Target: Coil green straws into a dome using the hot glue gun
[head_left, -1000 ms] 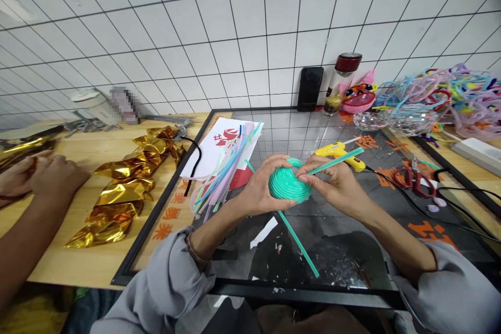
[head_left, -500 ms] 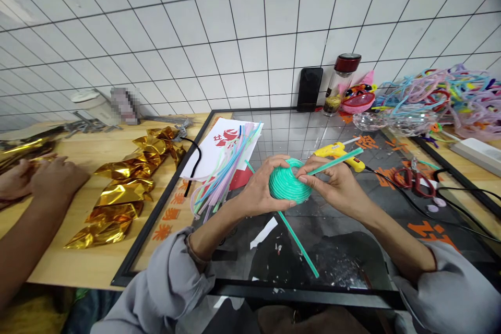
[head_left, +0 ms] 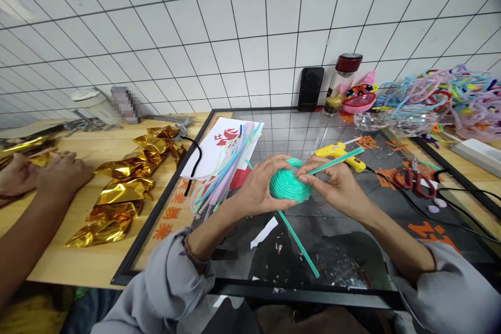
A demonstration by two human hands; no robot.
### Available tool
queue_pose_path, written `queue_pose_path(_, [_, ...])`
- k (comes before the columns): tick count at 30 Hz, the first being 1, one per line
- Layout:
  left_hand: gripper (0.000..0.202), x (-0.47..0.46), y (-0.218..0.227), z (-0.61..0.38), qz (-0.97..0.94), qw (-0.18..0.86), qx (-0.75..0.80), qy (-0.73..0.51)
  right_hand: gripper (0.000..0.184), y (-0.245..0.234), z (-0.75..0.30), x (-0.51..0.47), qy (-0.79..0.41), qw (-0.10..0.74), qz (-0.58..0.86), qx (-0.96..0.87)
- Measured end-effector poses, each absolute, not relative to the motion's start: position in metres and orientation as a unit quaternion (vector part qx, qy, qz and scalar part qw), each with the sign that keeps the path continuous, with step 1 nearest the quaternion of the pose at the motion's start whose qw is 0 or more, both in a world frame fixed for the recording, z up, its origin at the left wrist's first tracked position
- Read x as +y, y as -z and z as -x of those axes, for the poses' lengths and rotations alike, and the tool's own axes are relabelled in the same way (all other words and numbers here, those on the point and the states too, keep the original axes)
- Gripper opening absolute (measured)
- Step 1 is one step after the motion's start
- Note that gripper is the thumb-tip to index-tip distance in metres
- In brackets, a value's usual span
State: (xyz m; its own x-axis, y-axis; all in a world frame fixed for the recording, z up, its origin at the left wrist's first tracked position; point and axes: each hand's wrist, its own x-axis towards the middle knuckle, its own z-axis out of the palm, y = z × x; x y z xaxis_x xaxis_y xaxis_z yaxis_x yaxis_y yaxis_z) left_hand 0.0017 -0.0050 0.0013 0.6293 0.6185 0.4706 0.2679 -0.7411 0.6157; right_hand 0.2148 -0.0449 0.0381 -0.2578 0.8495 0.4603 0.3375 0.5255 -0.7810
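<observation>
A round green coil of pipe cleaner [head_left: 288, 186], wound in rings like a small bowl, is held above the dark glass panel. My left hand [head_left: 260, 185] wraps round its left side, thumb below and fingers on top. At its upper right rim, my right hand [head_left: 331, 185] pinches a green pipe cleaner end [head_left: 338, 160] between thumb and fingers; the strip sticks out to the right. Another green pipe cleaner [head_left: 299, 245] lies on the panel below the coil. Just behind my right hand rests a yellow hot glue gun [head_left: 331, 150].
Pastel pipe cleaners [head_left: 223, 172] lie on white paper [head_left: 207, 148]. Red-handled scissors [head_left: 415, 180] and a black cord lie right. Along the wall stand a phone [head_left: 310, 88], a glass bottle [head_left: 340, 86] and a pipe cleaner heap [head_left: 438, 96]. Left, a co-worker's hands [head_left: 62, 175] handle gold foil near gold wrapping [head_left: 121, 188].
My hands and the green coil stay almost the same. The co-worker's hands at the left have shifted slightly to the right.
</observation>
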Motion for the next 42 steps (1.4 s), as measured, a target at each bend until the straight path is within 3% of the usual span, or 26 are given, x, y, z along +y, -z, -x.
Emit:
queue_pose_path(18, [0.068,-0.0014,-0.0033,0.0023,-0.884,0.235,0.198,-0.352,0.014,-0.0357,-0.2146,-0.0448,-0.286,0.465,0.406,-0.733])
queue_pose_path(38, [0.068,-0.0016,-0.0028,0.0012,-0.879,0.253,0.187,-0.359,0.029,-0.0341,-0.2112,-0.0452,-0.300,0.477,0.411,-0.716])
queue_pose_path(42, [0.056,-0.0042,-0.0064,0.0020,-0.873,0.272,0.195,-0.354,0.025,-0.0334,-0.2111,-0.0455,-0.298,0.480,0.401,-0.721])
